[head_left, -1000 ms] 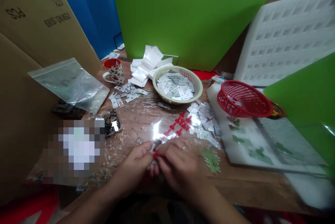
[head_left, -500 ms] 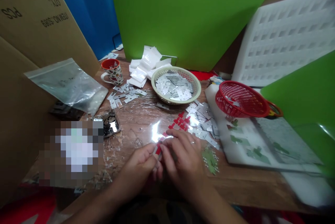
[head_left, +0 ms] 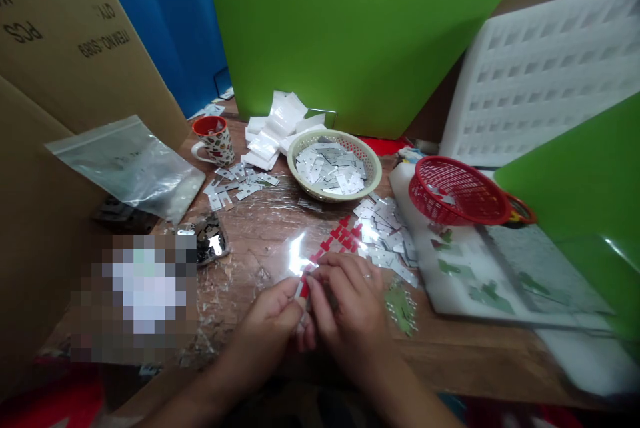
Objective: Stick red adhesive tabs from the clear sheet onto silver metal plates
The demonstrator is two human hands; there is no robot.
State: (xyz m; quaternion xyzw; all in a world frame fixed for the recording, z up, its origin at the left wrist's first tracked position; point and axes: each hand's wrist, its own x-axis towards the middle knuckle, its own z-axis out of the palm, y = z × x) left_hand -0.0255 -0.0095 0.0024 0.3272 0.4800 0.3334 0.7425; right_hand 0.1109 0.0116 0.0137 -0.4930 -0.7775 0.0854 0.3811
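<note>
Head view: left fingers pinch a small red-and-white piece; right fingers curl against it, grip unclear.

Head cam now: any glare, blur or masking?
Head view: white glare beside the red cutouts; head view: pixelated patch at lower left hides what lies there; head view: foam tray at upper right looks soft, as does the red-and-white piece in the left hand.
</note>
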